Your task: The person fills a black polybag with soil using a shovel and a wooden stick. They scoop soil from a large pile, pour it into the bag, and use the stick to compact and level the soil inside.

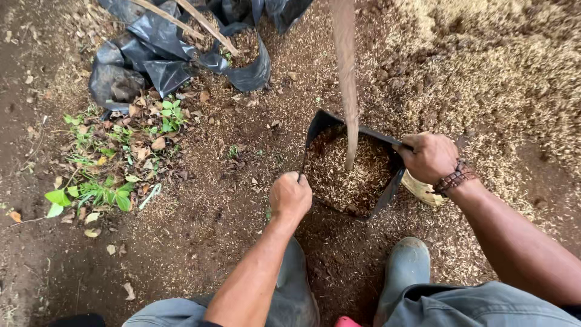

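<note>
A black plastic grow bag (319, 125) stands open on the ground, filled with a brown mix of soil and husks. A thin wooden stick (346, 72) stands upright in the fill. My left hand (290, 197) is closed on the bag's near left rim. My right hand (430, 156), with a braided band at the wrist, grips the right rim. Both pull the mouth of the bag wide.
Crumpled black plastic bags (160, 54) lie at the upper left with sticks across them. Green weeds and dry leaves (115, 163) cover the left. A heap of husk and soil (502, 72) fills the upper right. My grey rubber boots (404, 266) stand below the bag.
</note>
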